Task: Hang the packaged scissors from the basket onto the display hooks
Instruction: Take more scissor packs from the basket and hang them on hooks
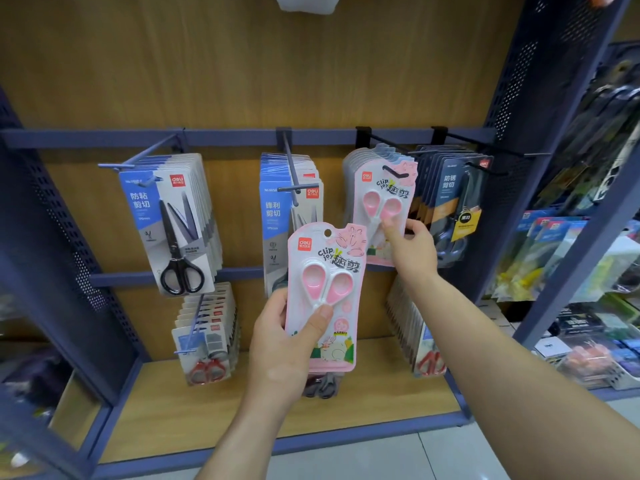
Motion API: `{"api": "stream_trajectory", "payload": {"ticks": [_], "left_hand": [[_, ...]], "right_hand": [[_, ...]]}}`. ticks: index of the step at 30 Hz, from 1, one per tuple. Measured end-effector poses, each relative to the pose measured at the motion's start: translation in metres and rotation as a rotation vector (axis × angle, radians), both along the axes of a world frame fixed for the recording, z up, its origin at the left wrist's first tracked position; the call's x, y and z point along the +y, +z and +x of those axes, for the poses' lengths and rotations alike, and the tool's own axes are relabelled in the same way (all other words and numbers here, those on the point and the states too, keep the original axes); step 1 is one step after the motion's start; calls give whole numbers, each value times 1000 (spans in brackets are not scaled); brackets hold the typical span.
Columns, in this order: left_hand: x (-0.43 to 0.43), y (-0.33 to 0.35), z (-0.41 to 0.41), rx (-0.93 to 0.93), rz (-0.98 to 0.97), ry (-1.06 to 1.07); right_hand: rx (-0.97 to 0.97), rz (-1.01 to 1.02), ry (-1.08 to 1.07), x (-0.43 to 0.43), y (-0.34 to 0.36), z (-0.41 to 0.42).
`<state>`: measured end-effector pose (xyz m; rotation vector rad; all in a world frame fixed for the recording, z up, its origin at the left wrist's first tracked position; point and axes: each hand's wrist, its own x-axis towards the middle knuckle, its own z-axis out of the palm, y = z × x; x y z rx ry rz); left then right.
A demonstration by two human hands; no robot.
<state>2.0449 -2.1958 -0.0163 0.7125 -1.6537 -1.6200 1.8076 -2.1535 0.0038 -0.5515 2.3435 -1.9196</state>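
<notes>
The left hand [280,344] grips a pink blister pack of pink-and-white scissors [325,289] in front of a blue metal display rack with a wooden back [225,136]. Its thumb presses across the lower front of the pack, and the other fingers are curled behind it. The pack's long axis stands nearly upright. The hang hole is at the top, the scissor handles are uppermost and the rabbit picture is at the bottom, with the printed face towards the camera. It is held in the air, off any hook, below and to the left of a row of matching pink packs [381,202] that hangs upright on a black wire hook [394,173]. The right hand [412,247] pinches the front pack of that row near its lower right edge, thumb on the face and fingers round the edge. Further left, blue-and-grey packs of black scissors [173,220] hang with their blades pointing up.
</notes>
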Motion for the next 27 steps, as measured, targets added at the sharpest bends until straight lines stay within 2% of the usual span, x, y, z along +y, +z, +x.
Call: {"api": "stream_trajectory", "payload": {"ticks": [3, 7, 9, 13, 16, 21, 27], "left_hand": [[0, -1, 0, -14, -1, 3], [3, -3, -1, -34, -2, -20], [5, -4, -3, -45, -34, -41], [8, 2, -3, -31, -66, -111], [8, 5, -1, -72, -183, -147], [1, 2, 4, -227, -395, -64], [-9, -3, 6, -339, -525, -31]], "right_hand": [[22, 57, -38, 25, -10, 34], [-230, -110, 389, 69, -21, 110], [-200, -117, 518, 78, -25, 131], [-98, -128, 417, 81, -22, 129], [-77, -160, 373, 88, -14, 115], [-3, -164, 231, 92, 9, 73], [25, -171, 173, 81, 19, 33]]}}
